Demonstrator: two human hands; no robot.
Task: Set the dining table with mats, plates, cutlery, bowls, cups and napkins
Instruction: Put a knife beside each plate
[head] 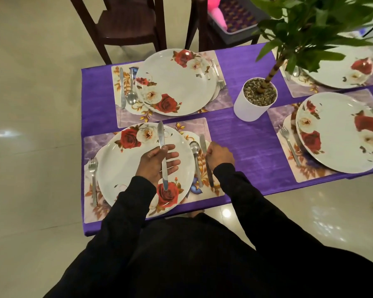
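— While a knife (162, 155) is held over the near plate (125, 168), where is the left hand (157, 161) seen?

— Above the plate's middle. The knife is pinched between thumb and forefinger, blade pointing away, while the other fingers are stretched out loosely beneath it.

— And the right hand (219, 157)?

— Its grip is clenched round a second knife (206, 160), which is laid on the near mat (202, 125) at the plate's right side, just beside a spoon (196, 160).

— What else is placed at this setting?

— A fork (93, 179) is laid on the mat, left of the plate. The plate is decorated with red and white roses.

— How is the rest of the surface (241, 138) arranged?

— A purple cloth is spread over it. A second setting is seen beyond the near one: a far plate (177, 82) on its mat, with a far knife (122, 89) and a far spoon (131, 89) at its left and a far fork (219, 76) at its right. To the right, two more rose plates are set on mats; beside the nearer right plate (338, 134) a right fork (289, 143) is laid.

— Anything between the settings?

— A white pot (251, 106) filled with gravel is stood there, from which a leafy plant (310, 29) rises. Beyond the surface, a dark wooden chair (121, 26) is seen on the pale floor.
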